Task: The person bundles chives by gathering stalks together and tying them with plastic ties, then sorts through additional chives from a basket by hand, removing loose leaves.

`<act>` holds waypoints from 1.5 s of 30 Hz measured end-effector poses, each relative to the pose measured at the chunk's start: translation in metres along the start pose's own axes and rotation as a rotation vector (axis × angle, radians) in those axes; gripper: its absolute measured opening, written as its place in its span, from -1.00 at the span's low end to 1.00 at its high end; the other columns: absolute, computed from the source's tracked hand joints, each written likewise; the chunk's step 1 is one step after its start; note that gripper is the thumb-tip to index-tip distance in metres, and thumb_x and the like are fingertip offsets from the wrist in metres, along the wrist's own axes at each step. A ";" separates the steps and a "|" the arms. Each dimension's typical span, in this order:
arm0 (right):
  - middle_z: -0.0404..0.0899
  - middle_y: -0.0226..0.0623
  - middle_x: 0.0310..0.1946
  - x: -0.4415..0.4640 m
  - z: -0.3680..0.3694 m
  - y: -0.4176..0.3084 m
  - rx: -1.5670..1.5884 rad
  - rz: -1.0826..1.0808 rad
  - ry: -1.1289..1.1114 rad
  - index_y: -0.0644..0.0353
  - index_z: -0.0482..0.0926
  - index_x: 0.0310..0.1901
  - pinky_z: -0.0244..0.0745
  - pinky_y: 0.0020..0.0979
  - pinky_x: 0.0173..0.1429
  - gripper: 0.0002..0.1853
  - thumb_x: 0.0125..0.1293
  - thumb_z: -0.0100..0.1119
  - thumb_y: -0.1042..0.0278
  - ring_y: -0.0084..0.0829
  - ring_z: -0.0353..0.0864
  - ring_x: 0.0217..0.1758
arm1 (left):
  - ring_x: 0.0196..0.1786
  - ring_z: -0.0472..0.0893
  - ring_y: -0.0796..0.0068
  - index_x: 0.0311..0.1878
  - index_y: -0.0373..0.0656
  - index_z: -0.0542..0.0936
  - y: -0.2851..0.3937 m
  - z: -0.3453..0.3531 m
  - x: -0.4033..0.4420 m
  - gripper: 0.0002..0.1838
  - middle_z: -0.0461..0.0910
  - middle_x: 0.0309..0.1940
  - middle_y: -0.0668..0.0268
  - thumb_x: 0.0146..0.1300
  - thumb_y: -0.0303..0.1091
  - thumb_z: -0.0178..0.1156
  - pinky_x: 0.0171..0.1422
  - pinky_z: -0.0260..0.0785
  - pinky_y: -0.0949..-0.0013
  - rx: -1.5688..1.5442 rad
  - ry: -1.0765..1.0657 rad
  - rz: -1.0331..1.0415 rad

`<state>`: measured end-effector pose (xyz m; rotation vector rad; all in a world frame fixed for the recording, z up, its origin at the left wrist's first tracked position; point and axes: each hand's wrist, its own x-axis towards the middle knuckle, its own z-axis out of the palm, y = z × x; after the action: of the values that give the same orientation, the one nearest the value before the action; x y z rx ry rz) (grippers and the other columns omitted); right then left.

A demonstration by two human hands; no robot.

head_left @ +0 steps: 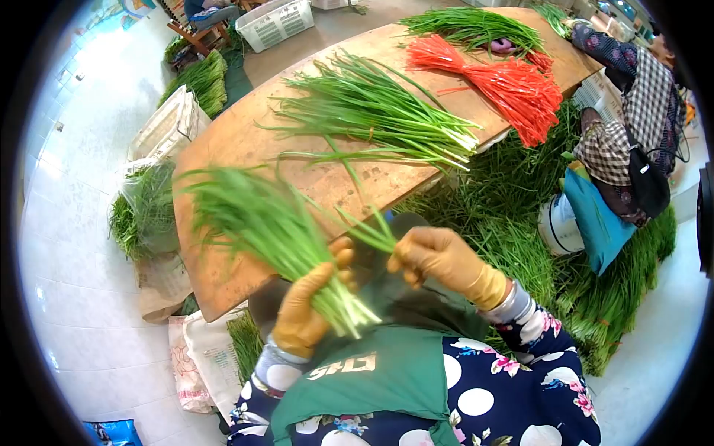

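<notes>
My left hand (306, 301), in a yellow-tan rubber glove, is wrapped round a bunch of green chives (260, 219). The pale cut ends point toward my apron, and the leafy tops blur over the table's near end. My right hand (435, 256), gloved alike, pinches a few loose chive stalks (370, 232) just right of the bunch. Beyond my hands, a larger bundle of chives (372, 111) lies on the wooden table (230, 137), with a thin band around its stalks. A sheaf of red plastic ties (513, 89) rests farther along.
More chives (476, 28) lie at the table's far end. Heaped greens (483, 215) cover the floor to the right, by a white bucket (559, 223). A seated co-worker in a checked garment (645, 97) is at the far right. White crates (275, 24) stand behind and left of the table.
</notes>
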<state>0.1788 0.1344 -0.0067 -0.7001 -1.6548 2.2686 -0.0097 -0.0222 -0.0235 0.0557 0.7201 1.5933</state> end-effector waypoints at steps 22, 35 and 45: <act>0.51 -0.21 -0.55 0.048 -0.088 -0.023 -1.921 -0.534 0.776 0.07 0.57 -0.43 0.49 -0.15 -0.38 -0.84 0.18 0.23 0.20 -0.13 0.57 -0.47 | -0.18 0.53 0.45 0.29 -0.26 0.33 0.005 -0.015 0.014 -0.52 0.55 0.02 0.21 0.32 -0.51 0.14 0.12 0.46 0.24 -0.220 -0.227 0.130; 0.49 -0.22 -0.54 -0.018 0.023 0.026 -1.133 -0.578 0.353 0.10 0.58 -0.36 0.45 -0.20 -0.41 -0.86 0.22 0.26 0.25 -0.13 0.55 -0.47 | -0.23 0.64 0.41 0.02 -0.27 0.52 -0.026 -0.007 0.014 -0.77 0.63 -0.23 0.23 0.33 -0.45 0.17 -0.08 0.55 0.40 0.104 0.080 0.049; 0.61 -0.35 -0.20 -0.013 0.024 0.046 -0.012 -0.089 0.233 0.22 0.60 -0.08 0.43 -0.53 0.01 -0.79 0.30 0.25 0.35 -0.59 0.54 -0.14 | -0.26 0.64 0.48 -0.07 -0.27 0.58 -0.040 0.015 0.028 -0.81 0.64 -0.24 0.28 0.27 -0.45 0.25 -0.21 0.54 0.43 0.193 0.137 0.116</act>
<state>0.1813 0.0933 -0.0411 -0.8405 -1.5590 2.0314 0.0275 0.0089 -0.0409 0.1320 0.9916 1.6456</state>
